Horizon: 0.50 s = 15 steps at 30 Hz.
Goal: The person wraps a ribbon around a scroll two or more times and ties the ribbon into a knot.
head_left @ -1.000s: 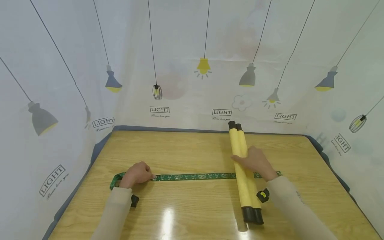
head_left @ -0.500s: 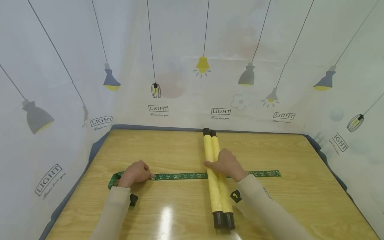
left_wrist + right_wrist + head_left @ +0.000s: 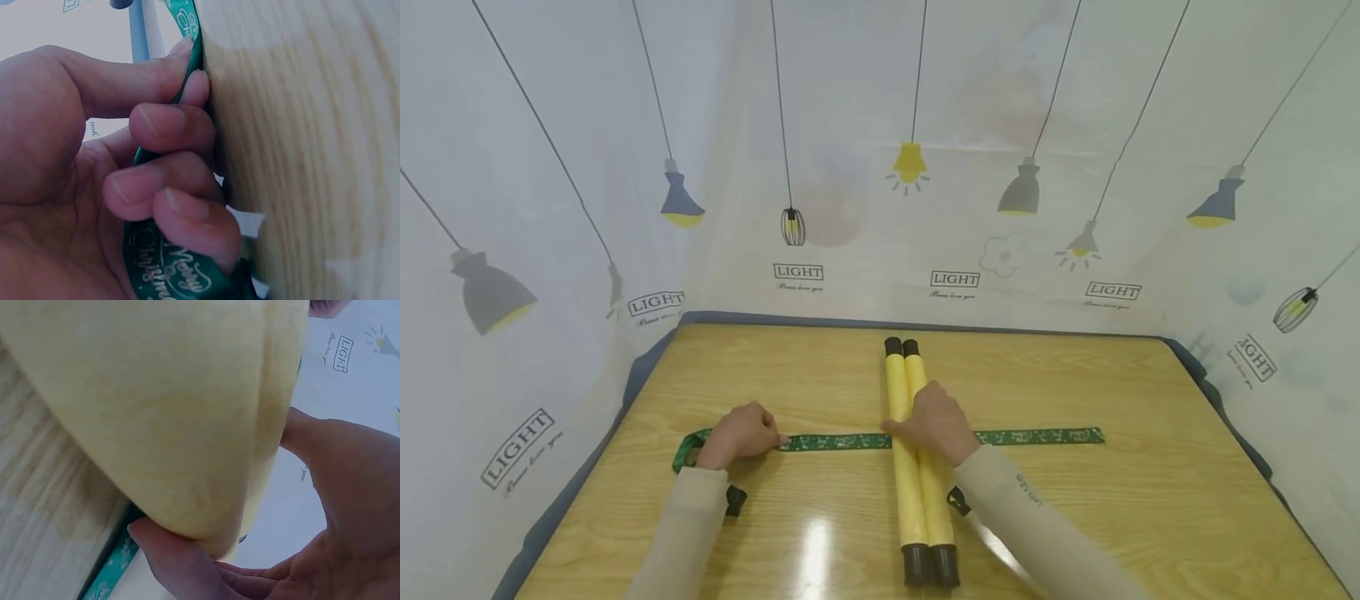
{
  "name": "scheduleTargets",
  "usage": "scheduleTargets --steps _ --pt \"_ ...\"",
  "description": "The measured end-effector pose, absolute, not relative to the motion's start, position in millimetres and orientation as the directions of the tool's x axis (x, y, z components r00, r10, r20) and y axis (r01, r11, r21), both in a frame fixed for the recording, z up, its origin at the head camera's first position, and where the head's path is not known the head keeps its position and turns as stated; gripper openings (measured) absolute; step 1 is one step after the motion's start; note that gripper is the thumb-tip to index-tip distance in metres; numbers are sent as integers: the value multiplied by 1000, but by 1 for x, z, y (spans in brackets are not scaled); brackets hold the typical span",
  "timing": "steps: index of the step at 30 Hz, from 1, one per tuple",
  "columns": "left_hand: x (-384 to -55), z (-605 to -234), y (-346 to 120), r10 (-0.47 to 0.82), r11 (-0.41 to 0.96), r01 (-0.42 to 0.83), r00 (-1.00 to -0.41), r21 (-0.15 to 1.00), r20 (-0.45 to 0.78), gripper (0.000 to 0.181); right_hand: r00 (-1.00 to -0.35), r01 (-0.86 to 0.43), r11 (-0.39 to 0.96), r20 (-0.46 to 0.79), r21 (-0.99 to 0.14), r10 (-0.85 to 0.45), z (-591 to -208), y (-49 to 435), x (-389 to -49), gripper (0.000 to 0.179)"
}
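Note:
My left hand (image 3: pixel 741 435) pinches a green ribbon (image 3: pixel 838 442) between thumb and forefinger at the left of the table. Pale "Merry Christmas" lettering shows on the ribbon (image 3: pixel 165 265) in the left wrist view, where it runs past the curled fingers. In the head view its left end curls up in a loop and its right part lies straight. Two yellow tubes (image 3: pixel 910 487) with black end caps lie side by side across the ribbon's middle. My right hand (image 3: pixel 934 423) grips them, thumb on the left side and fingers round the right; the ribbon beneath is hidden.
The wooden table (image 3: pixel 1120 533) meets a pale printed cloth wall (image 3: pixel 880 225) at its back and sides. Beside my left wrist is a small black object (image 3: pixel 736 501). Another black piece (image 3: pixel 958 500) shows by the right wrist.
My right hand has moved left with the two yellow tubes, from the ribbon's right part to its middle, uncovering its right end. My left hand has stayed in place, pinching the ribbon.

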<state>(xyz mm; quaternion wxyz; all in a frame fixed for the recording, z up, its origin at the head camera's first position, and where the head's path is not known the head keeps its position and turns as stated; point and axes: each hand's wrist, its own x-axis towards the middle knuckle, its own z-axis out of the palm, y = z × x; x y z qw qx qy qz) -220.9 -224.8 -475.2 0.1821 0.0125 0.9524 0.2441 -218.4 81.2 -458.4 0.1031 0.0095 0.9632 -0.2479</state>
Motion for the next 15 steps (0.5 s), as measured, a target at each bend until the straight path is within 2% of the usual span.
scheduleTargets --steps 5,15 --pt "-222 -475 -222 110 877 -78 -928 473 -356 35 -979 90 866 -206 -491 -15 -462 78 -214 80" --pt "-218 -476 -226 117 871 -69 -932 486 -343 38 -989 75 902 -149 -424 12 -466 76 -213 89"
